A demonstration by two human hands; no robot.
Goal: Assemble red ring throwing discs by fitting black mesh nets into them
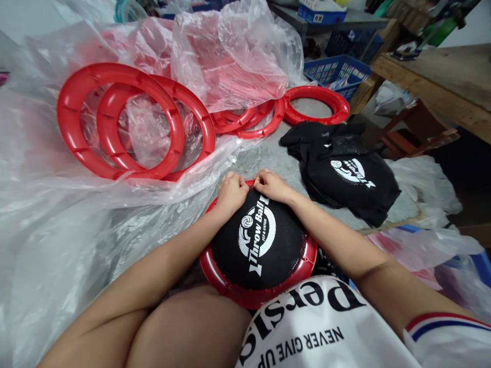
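A red plastic ring (307, 263) rests against my lap, with a black mesh cover (257, 240) printed "Throw Ball" stretched across it. My left hand (231, 192) and my right hand (271, 184) sit side by side at the ring's far edge. Both have their fingers curled, pinching the edge of the black cover against the rim.
A pile of black printed covers (351, 174) lies on the grey floor to the right. Several bare red rings (126, 120) lie on clear plastic sheeting (49, 214) to the left and behind. Another red ring (318, 105), blue crates (333, 69) and a wooden table (437, 76) are farther back.
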